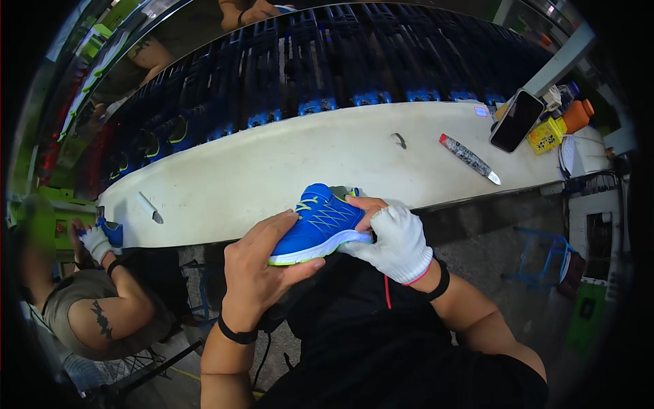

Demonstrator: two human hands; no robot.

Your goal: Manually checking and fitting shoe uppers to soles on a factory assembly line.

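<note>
Between my two hands is a blue sneaker (317, 225) with yellow-green laces, zigzag stitching and a white sole edged in yellow-green. Bare fingers of my left hand (262, 262) wrap the toe end, the thumb pressed along the sole. At the heel end my right hand (392, 238), in a white fingerless glove, grips the shoe with its bare fingertips near the collar. The shoe is held tilted at the near edge of a pale worktable (272, 170). Part of the sole is hidden behind my fingers.
On the table lie a knife-like tool with a speckled handle (470, 159), a small dark curved piece (399, 140), a white tube (148, 206) and a phone (518, 120) beside a yellow box (546, 135). Beyond runs a roller conveyor (300, 61) with blue shoes. A co-worker (102, 300) sits left.
</note>
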